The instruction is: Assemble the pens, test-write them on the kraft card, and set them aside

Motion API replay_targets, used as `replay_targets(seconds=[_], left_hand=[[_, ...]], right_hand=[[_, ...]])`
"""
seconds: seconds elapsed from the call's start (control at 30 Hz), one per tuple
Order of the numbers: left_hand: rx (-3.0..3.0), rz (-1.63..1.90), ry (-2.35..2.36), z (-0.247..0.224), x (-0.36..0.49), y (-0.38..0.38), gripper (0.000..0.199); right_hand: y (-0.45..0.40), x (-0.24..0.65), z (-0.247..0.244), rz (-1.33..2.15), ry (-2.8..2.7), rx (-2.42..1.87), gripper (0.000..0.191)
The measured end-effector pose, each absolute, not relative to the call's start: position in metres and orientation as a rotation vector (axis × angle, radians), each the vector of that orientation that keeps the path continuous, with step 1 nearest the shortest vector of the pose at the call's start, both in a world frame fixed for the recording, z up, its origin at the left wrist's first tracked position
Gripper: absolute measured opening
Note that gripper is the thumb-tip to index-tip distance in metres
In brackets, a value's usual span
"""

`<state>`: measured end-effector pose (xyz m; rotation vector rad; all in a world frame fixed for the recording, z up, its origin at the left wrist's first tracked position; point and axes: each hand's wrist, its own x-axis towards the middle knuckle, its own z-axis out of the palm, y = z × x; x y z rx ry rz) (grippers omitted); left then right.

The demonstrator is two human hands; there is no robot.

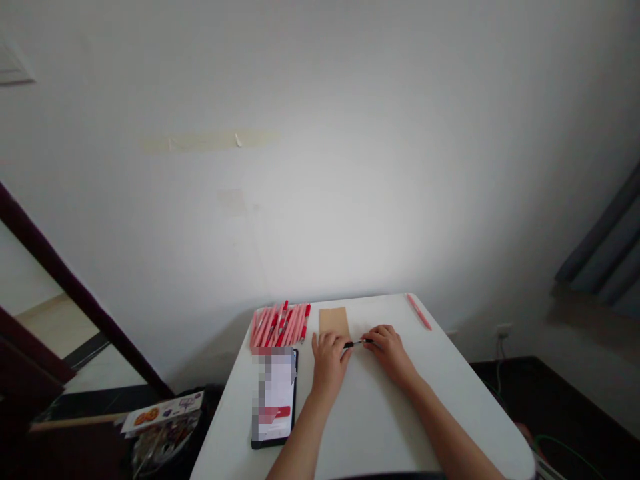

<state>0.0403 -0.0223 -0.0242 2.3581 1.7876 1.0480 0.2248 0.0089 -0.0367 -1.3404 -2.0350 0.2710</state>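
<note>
My left hand (329,363) and my right hand (389,352) meet over the middle of the table. Both are closed, and a dark pen (357,343) spans the small gap between their fingertips. Black shows at each end of it, with a thin lighter stretch in the middle; whether it is in one piece or parted I cannot tell. Just beyond my left hand lies a brown paper pad (333,320), its near edge partly hidden by the fingers. To the left is a pile of pink and red pens (279,325).
A phone (275,400) with a lit screen lies left of my left forearm. One pink pen (419,312) rests near the right edge of the white table (370,427). The wall (360,200) stands behind the table. A full bin (167,443) is on the floor at left.
</note>
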Motion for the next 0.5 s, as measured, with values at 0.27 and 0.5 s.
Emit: replay_targets(seconds=[0.27, 0.5], left_hand=[[2.317, 1.063, 1.801, -0.021, 0.0392, -0.022, 0.016], [2.353, 1.034, 1.895, -0.0179, 0.042, -0.0243, 0.012]], right_hand=[[0.0073, 0.2247, -0.0373, 0.259, -2.067, -1.33, 0.023], [0.0033, 0.2246, -0.0327, 0.278, -2.056, -1.295, 0.025]])
